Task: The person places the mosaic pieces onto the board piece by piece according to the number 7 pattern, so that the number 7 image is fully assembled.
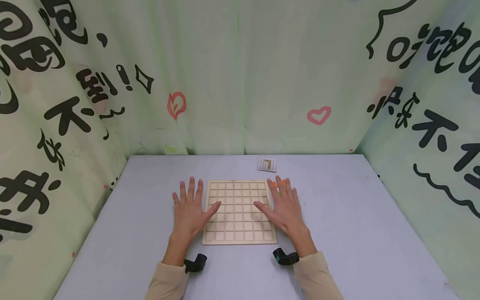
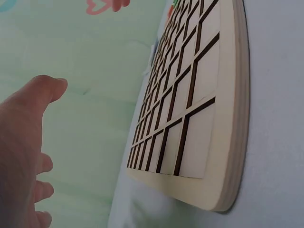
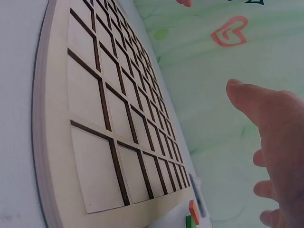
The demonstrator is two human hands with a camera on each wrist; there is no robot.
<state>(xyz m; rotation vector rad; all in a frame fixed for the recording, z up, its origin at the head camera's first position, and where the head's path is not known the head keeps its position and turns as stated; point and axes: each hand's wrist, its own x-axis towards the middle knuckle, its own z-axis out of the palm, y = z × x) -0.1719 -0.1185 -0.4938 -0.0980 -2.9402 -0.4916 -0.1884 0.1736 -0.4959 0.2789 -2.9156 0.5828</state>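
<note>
A square wooden grid board (image 1: 238, 240) lies flat on the table, its many square cells divided by thin raised strips. My left hand (image 1: 190, 214) is spread over the board's left edge, thumb pointing inward. Over the right edge spreads my right hand (image 1: 286, 208), fingers straight and pointing away. In both wrist views the thumbs and fingertips stand above the board's level, holding nothing. Partly hidden behind the right fingers are small orange pieces (image 1: 283, 182) and a green piece (image 3: 190, 222), beside the board's far right corner.
A small printed grid card (image 1: 266, 163) with a few coloured squares lies behind the board near the table's far edge. The white table (image 1: 142, 200) is enclosed by pale green curtains (image 1: 243, 83) with black lettering and red hearts. Each wrist wears a black device (image 1: 196, 263).
</note>
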